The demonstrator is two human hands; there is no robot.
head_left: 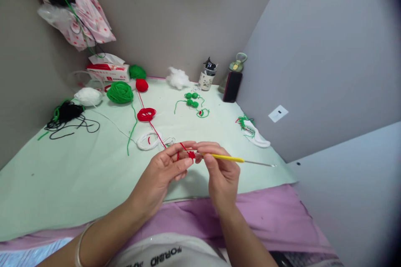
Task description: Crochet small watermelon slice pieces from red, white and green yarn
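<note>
Between the thumb and fingers of my left hand (171, 162) is a small piece of red crochet (191, 155). Red yarn (156, 132) loops over those fingers and leads back to a loose red coil (146, 114) and a red ball (142, 85). My right hand (223, 167) is closed in a pinch around a crochet hook (228, 158) with a yellow handle, whose far metal end points right. The hook's working tip meets the red piece; exactly how it sits in the stitches is too small to tell.
Green yarn (120, 92), white yarn (88, 96) and tangled black yarn (65, 112) lie at the left. Behind are a tissue box (109, 72), white stuffing (177, 78), a cup (206, 80) and a phone (232, 86). Small green crocheted balls (191, 100) lie mid-table; walls border the back and right.
</note>
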